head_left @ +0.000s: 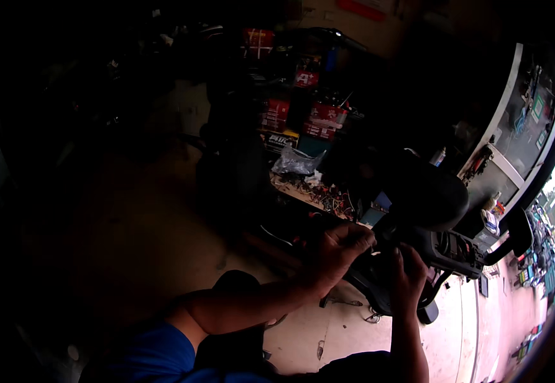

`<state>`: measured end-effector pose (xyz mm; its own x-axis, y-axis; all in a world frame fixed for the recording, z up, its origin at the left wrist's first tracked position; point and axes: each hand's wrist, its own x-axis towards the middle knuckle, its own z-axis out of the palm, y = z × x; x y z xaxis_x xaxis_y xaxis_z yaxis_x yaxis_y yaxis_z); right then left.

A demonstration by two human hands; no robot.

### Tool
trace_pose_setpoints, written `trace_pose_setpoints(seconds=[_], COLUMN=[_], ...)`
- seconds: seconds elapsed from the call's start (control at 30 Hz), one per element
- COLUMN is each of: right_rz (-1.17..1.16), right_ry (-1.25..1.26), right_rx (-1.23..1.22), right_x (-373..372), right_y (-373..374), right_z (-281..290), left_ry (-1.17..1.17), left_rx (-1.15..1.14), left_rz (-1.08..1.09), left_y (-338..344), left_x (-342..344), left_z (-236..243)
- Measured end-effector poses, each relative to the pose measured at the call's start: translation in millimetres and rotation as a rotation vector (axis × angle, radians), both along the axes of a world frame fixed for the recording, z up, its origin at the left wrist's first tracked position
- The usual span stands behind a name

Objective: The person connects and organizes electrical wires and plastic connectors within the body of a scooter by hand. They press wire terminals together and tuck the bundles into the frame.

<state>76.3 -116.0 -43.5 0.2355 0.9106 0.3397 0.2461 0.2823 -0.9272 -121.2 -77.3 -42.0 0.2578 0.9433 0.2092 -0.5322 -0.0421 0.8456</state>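
My left hand (pixel 344 246) reaches across from the left, its thumb and fingers pressed together in a pinch. My right hand (pixel 409 271) is raised a little to its right, with the fingers bent closed. A short gap lies between the two hands. Whatever the fingertips hold, if anything, is lost in the dark. Both hands are over the black frame of what looks like a scooter or electric bike (pixel 373 290). Just beyond them is a black rounded pad like a saddle (pixel 434 198), and to the right a black slatted rack (pixel 456 249).
Red boxes (pixel 324 120) are stacked at the back. A clear plastic bag (pixel 298 159) and a tangle of wires (pixel 338 201) lie on a low surface beyond my hands. Small loose parts dot the pale floor (pixel 354 338). A glazed door (pixel 514 140) stands at right.
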Motion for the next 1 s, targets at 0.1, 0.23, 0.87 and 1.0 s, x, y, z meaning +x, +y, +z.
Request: trace_pose_setpoints(seconds=[0.1, 0.23, 0.87, 1.0], right_rz=[0.045, 0.138, 0.555, 0.561], right_ry=[-0.158, -0.422, 0.594, 0.732], right_rx=[0.114, 0.249, -0.374, -0.364], right_x=[-38.2, -93.3, -330.2, -339.2], right_y=[60.2, 161.3, 526.2, 524.5], right_z=[15.9, 22.6, 8.0, 11.9], left_ry=[-0.064, -0.023, -0.179, -0.208], left_rx=[-0.058, -0.189, -0.421, -0.456], left_rz=[0.14, 0.307, 0.259, 0.23], left_y=[4.3, 9.9, 60.5, 75.4], left_x=[-27.2, -49.1, -111.6, -118.9], left_z=[-10.6, -45.5, -52.8, -56.3])
